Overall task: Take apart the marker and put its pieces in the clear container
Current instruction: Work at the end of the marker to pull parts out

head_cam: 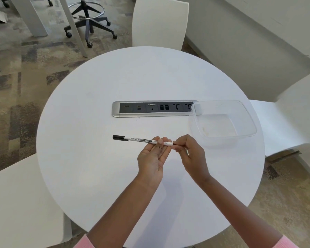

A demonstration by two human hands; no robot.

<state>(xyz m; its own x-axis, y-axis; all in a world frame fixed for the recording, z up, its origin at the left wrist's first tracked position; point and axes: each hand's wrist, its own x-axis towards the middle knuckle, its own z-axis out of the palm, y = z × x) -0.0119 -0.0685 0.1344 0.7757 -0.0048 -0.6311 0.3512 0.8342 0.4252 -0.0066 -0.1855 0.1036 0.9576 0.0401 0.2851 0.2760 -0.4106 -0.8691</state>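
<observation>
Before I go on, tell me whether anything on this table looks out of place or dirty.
The clear container sits partly on the power socket panel, covering its right end, so it may not rest flat. A pale smear shows on its floor. The marker, held by the left hand and right hand, looks intact, cap on.

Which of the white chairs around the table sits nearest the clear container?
The white chair on the right, directly beside the clear plastic container on the round white table. The far chair and the near-left one stand farther away.

The socket panel [155, 108] lies mid-tabletop [97, 167]. The clear container [247, 120] sits at its right end. The marker [141, 140] is nearer, held above the tabletop.
</observation>
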